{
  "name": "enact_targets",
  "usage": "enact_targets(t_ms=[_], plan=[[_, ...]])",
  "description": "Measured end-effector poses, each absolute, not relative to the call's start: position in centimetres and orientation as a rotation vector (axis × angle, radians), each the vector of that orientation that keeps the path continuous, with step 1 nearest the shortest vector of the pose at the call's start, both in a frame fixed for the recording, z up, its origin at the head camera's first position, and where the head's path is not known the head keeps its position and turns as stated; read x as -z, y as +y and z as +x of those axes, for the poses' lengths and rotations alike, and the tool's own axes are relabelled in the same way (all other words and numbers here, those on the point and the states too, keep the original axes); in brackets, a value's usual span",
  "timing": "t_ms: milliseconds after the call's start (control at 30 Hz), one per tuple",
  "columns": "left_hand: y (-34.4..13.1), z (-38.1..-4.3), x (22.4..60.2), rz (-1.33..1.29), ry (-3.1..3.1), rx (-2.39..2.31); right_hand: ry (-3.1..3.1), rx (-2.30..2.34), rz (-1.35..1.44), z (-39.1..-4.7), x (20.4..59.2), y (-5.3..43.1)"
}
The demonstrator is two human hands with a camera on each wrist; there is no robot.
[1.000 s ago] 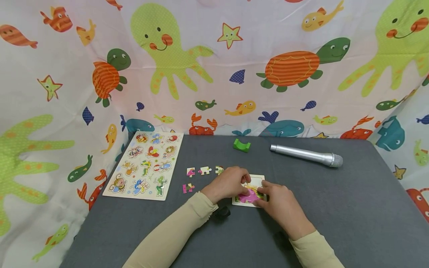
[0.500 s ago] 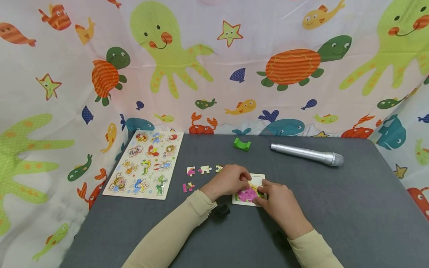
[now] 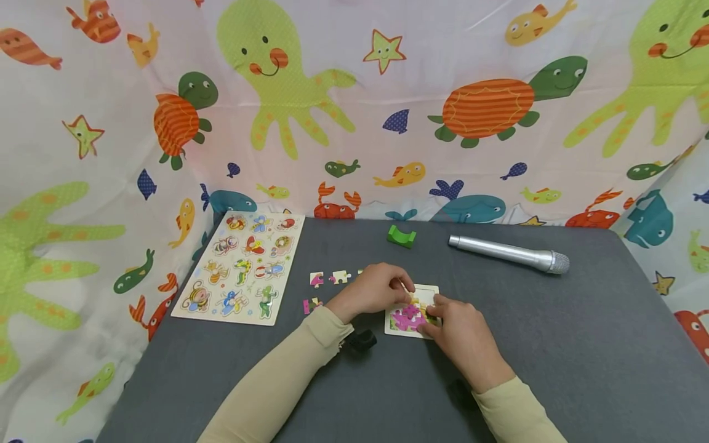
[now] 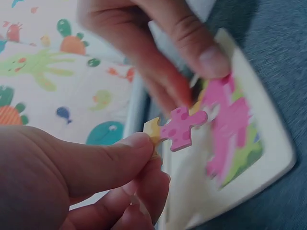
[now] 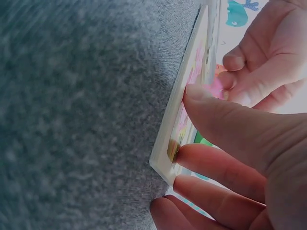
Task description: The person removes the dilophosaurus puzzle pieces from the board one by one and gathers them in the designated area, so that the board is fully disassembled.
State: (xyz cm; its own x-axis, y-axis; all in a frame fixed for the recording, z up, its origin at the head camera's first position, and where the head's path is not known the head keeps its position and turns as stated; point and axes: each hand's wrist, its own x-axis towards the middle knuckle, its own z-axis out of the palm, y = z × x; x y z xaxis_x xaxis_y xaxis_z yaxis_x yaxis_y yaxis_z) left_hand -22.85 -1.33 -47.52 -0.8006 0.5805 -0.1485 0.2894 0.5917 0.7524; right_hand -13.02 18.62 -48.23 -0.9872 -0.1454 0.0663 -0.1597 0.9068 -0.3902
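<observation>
Left wrist view: I see the left hand [image 4: 91,175] pinching a puzzle piece [image 4: 180,130], long axis apparently aimed, pink end first, toward the tray [image 4: 278,153]; right hand [image 3: 464,332], fingers apart, touches it.

Dressed in Plain Beige, With a Touch of Black

The person's left sleeve [image 3: 271,384] and right sleeve [image 3: 516,411] are long, plain and light beige, both reaching down towards the wrist. The left one creases softly along its length, with folds gathering near the end. The left hand [image 3: 376,287] and right hand [image 3: 469,339] are bare; a short thumbnail shows on the right. A small black piece [image 3: 362,340] sits beneath the left wrist, and a dark shape [image 3: 460,394] near the right may match it, though shadow blurs its outline.
</observation>
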Motion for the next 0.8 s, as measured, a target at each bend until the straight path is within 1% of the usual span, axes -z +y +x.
enact_targets(t_ms=[133,267,500,633,800], plan=[[-3.4,-23.1,46.6,0.67,2.475,-1.073,-3.049,-0.624,0.231,-13.2,48.2,18.5],[-6.5,-22.9,46.3,0.595,2.49,-1.111,-3.075,-0.616,0.219,-13.2,48.1,18.4],[-12.1,-22.3,47.2,0.494,2.518,-1.083,-3.044,-0.606,0.235,-13.1,48.1,18.8],[-13.8,-22.3,47.6,0.47,2.511,-1.083,-3.039,-0.627,0.235,-13.1,48.1,18.8],[-14.7,-22.3,48.0,0.455,2.559,-1.049,-3.067,-0.644,0.23,-13.1,48.1,18.6]])
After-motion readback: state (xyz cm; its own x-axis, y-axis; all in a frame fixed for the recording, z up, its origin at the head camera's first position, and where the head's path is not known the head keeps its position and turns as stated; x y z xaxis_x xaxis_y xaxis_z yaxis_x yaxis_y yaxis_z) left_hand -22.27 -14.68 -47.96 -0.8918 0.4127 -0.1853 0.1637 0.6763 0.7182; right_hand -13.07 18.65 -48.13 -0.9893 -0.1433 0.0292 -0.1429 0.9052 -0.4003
